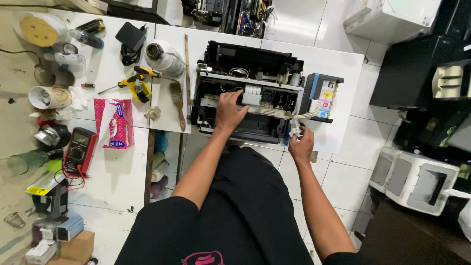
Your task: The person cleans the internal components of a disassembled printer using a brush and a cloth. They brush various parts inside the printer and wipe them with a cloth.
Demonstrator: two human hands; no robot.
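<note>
Right hand is at the printer's front right corner, fingers curled narrow around some small white bit; can't tell what it is. Left hand is inside the opened-up printer, fingers bent and resting on the white carriage, not clearly gripping. Printer sits on the white table, ink tank hanging off its right side. Brush, screwdriver and multimeter lie off to the left.

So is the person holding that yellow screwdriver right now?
No, the yellow screwdriver lies on the white table, while the left hand rests inside the opened printer and the right hand grips its front corner.
</note>
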